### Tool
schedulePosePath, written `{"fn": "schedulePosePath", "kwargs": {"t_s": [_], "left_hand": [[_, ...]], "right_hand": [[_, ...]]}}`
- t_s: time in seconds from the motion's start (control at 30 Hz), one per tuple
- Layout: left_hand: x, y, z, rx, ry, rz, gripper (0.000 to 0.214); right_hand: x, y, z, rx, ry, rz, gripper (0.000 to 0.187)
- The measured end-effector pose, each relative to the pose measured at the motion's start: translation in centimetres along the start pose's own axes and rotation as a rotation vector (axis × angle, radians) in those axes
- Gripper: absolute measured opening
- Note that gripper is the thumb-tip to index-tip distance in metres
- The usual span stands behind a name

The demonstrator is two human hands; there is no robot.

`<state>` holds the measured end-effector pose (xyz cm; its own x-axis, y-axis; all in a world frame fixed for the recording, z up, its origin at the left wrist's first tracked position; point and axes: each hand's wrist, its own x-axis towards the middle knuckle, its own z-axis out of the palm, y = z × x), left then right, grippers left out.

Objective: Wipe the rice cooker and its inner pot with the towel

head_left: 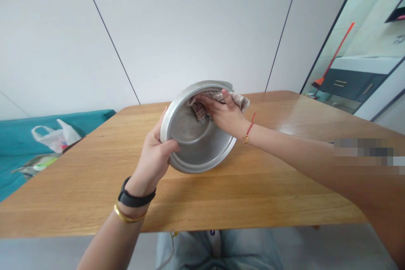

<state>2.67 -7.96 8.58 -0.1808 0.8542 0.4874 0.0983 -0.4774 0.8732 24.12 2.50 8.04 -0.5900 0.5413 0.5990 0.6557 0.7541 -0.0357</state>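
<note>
A round metal pot [205, 152], silver-grey and hollow, is held tilted above the table with its inside facing me. My left hand [156, 152] grips its left rim, thumb on the inner side and fingers behind. Inside the upper right of the pot, my right hand [226, 112] presses a patterned brown-and-white cloth [201, 112] against the inner wall. One end of the cloth sticks out past the rim to the right. My right fingertips are partly hidden in the cloth's folds.
The wooden table [110, 185] reaches back to a white panelled wall [196, 21]. At left, a white plastic bag [57, 137] lies on a teal sofa [15, 135]. An orange-handled broom [337, 52] stands in the room at right, beside a dark cabinet [351, 82].
</note>
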Motion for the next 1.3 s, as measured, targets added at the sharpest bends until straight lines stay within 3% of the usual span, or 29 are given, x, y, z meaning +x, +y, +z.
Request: {"fn": "schedulePosePath", "kwargs": {"t_s": [0.07,0.17,0.33,0.5,0.67,0.83,0.97,1.03,1.13,1.23,1.3], "left_hand": [[0.3,0.0,0.0,-0.117,-0.049,-0.071,0.033],[0.5,0.1,0.1,-0.217,0.004,-0.061,0.036],[0.1,0.4,0.2,-0.265,0.055,0.016,0.037],[-0.7,-0.1,1.2,-0.320,0.027,0.032,0.043],[-1.0,-1.4,2.0,-0.410,0.002,-0.066,0.050],[-1.0,-2.2,2.1,-0.430,0.041,-0.087,0.045],[-1.4,-2.4,2.5,-0.448,0.054,-0.096,0.035],[-1.5,-2.5,2.6,-0.446,0.067,-0.103,0.037],[-1.4,-2.4,2.7,-0.444,0.105,-0.090,0.042],[-1.1,-2.2,2.7,-0.437,0.117,-0.057,0.044],[-1.0,-2.2,2.9,-0.424,0.119,-0.042,0.044]], "right_hand": [[-0.1,-0.8,0.2,0.039,0.055,0.004,0.074],[-1.0,-2.6,0.5,-0.028,0.104,0.101,0.061],[-2.6,-6.5,0.3,-0.213,-0.176,0.193,0.030],[-2.2,-8.6,1.5,0.127,-0.383,0.036,0.050],[0.0,-7.9,3.7,-0.037,-0.259,0.020,0.040],[1.4,-7.0,4.5,-0.190,-0.120,0.311,0.052],[0.8,-6.7,4.6,-0.233,-0.123,0.469,0.061],[0.1,-7.0,4.3,-0.233,-0.170,0.539,0.062],[-0.9,-7.7,3.1,-0.200,-0.348,0.543,0.054],[-1.2,-8.2,1.6,-0.147,-0.527,0.388,0.034],[-1.0,-8.2,1.3,-0.042,-0.574,0.289,0.030]]}}
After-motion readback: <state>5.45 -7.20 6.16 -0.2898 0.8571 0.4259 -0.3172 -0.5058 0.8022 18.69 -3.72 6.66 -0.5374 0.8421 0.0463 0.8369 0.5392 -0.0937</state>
